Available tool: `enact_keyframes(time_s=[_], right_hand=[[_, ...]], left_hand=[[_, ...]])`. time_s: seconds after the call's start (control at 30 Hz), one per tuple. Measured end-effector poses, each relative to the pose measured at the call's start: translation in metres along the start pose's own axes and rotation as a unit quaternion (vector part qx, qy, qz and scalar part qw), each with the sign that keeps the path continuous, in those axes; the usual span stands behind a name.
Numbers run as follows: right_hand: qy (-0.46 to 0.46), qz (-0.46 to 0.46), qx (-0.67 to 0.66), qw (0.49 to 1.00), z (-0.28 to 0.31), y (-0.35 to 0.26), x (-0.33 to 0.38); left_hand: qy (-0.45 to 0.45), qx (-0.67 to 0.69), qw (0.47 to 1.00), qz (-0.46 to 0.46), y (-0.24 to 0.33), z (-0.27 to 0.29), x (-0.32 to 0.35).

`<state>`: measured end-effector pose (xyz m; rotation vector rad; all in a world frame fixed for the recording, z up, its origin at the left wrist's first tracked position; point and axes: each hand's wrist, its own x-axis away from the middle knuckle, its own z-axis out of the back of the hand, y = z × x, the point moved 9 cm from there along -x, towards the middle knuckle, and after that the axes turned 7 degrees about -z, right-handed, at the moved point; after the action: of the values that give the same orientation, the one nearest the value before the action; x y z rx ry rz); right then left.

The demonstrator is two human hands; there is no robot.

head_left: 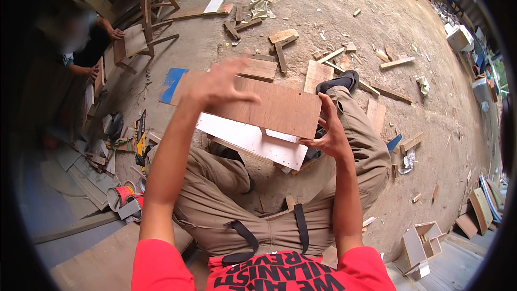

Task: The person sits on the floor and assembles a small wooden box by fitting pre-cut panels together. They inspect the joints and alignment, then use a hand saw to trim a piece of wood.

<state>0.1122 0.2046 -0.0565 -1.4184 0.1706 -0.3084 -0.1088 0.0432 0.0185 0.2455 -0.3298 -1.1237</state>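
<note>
A long brown plywood board [285, 105] with a blue patch at its left end lies across a white board [234, 130], above my bent legs. A short upright piece seems to stand between the two boards near the right. My right hand [333, 132] grips the brown board's right end, fingers at the far corner and thumb at the near one. Over the left part of the board, my left hand [223, 83] is spread and blurred by motion, holding nothing. Whether its palm touches the board I cannot tell.
At the left, another person's hands [114, 33] rest on a wooden chair [134, 40]. A yellow-and-black handsaw [140, 134] and tape rolls [119, 196] are by my left side. Wood offcuts [283, 37] litter the dirt floor ahead. A small box-like wooden frame [417, 248] stands lower right.
</note>
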Motion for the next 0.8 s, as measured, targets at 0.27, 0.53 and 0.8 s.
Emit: enact_keyframes(time_s=[0.27,0.53,0.8], right_hand=[[0.001,0.008,-0.013,1.000,-0.005,-0.003,-0.001],[0.003,0.009,-0.053,0.999,-0.004,0.008,-0.002],[0.005,0.005,-0.055,0.998,-0.005,0.007,-0.004]], left_hand=[[0.120,-0.212,0.947,0.210,-0.077,0.074,0.042],[-0.065,-0.119,0.978,-0.162,0.099,-0.029,0.013],[-0.032,-0.129,0.978,-0.163,0.097,-0.047,-0.001]])
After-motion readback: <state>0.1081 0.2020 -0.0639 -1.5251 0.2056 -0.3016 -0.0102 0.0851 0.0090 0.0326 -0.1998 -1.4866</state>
